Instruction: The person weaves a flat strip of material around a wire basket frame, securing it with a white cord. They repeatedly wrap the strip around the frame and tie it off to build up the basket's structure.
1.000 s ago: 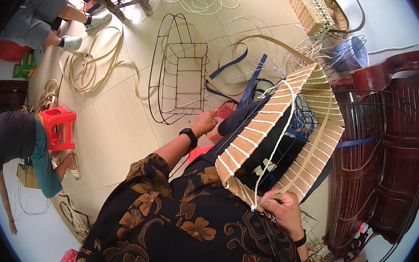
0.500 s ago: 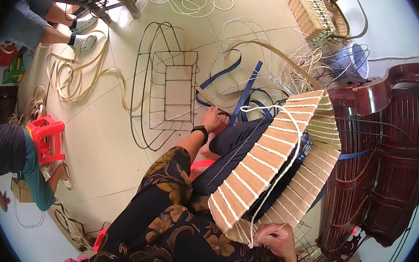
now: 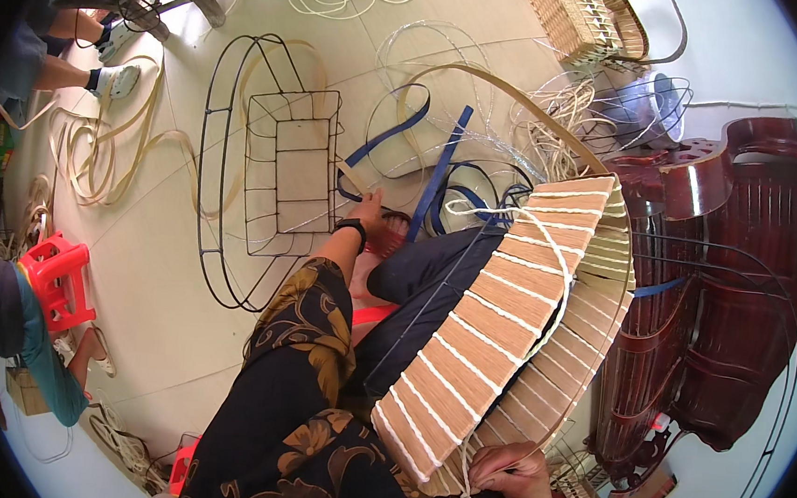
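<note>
Across my lap lies a partly woven basket (image 3: pixel 491 322) with tan side panels bound by white cord over a wire frame, tilted with its opening to the right. My right hand (image 3: pixel 510 473) pinches its near lower corner, beside a knotted white cord end. A long white cord (image 3: pixel 562 253) loops loosely over the panel. My left hand (image 3: pixel 368 219) reaches down to the floor beside my sandalled foot, its fingers closed at the end of a short flat tan strip (image 3: pixel 353 177); the fingertips show only in part. Blue straps (image 3: pixel 442 173) lie curled just beyond it.
A bare wire basket frame (image 3: pixel 247 172) lies on the tiled floor ahead. Coiled tan strapping (image 3: pixel 97 160) and a red stool (image 3: pixel 57 283) are at left, near two other people. A carved dark wooden bench (image 3: pixel 743 276) stands close at right, with finished baskets (image 3: pixel 575 24) behind.
The view has shifted, so the floor things sit farther left. My left hand stays low by my foot at the tan strip. My right hand keeps hold of the basket corner.
</note>
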Motion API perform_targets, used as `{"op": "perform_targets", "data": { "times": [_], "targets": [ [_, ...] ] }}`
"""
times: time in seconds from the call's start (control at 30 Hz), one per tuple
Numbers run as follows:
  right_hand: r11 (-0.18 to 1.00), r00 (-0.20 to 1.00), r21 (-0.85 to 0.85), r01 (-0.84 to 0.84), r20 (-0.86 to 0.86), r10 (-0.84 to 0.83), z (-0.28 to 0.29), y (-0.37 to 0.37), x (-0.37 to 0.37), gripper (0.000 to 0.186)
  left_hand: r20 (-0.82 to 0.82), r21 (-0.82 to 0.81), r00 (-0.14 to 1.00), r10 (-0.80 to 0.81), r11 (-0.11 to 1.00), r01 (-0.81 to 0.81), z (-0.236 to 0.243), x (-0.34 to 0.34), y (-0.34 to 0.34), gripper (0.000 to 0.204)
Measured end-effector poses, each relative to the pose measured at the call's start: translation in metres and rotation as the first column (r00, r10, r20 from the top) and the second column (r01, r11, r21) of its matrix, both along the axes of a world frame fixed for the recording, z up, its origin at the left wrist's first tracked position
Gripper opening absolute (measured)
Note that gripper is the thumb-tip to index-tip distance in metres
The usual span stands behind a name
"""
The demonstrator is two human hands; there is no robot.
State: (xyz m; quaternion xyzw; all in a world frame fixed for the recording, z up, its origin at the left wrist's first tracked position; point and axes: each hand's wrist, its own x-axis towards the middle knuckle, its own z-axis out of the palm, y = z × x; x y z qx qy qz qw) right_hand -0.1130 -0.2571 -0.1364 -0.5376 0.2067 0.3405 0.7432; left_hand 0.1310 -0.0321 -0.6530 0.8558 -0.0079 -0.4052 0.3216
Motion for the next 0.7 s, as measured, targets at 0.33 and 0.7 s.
{"op": "perform_targets", "data": {
  "times": [0.33, 0.7],
  "targets": [
    [1.0, 1.0, -0.015, -0.007, 0.01, 0.007, -0.001, 0.002, -0.003, 0.007, 0.273, 0.198, 0.96, 0.067, 0.972, -0.124, 0.029, -0.02, -0.004, 0.026],
    [0.995, 0.996, -0.068, -0.067, 0.058, 0.071, -0.004, 0.004, -0.004, 0.008, -0.257, -0.361, 0.678, 0.689, 0.582, -0.729, 0.133, -0.01, -0.012, 0.017]
  ]
}}
